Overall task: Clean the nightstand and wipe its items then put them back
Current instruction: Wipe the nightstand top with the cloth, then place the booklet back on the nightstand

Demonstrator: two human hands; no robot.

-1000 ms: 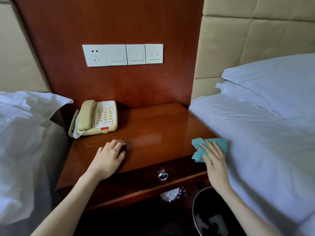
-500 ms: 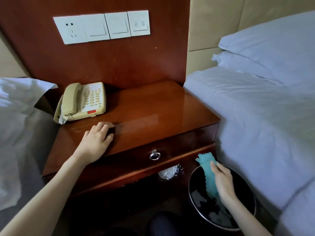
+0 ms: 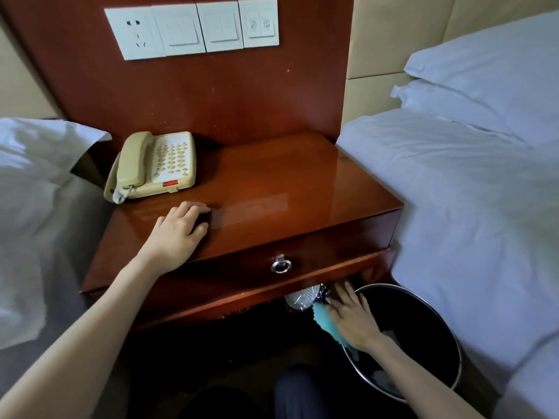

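While left fingers [image 3: 193,213] rest, right fingers [image 3: 348,297] hold cloth [image 3: 325,323].

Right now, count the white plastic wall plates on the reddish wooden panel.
4, in one row, left to right: white socket plate, first rocker switch plate, second rocker switch plate, two-button plate. None appears hidden.

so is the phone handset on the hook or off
On the hook: the handset lies in its cradle along the left of the telephone on the nightstand.
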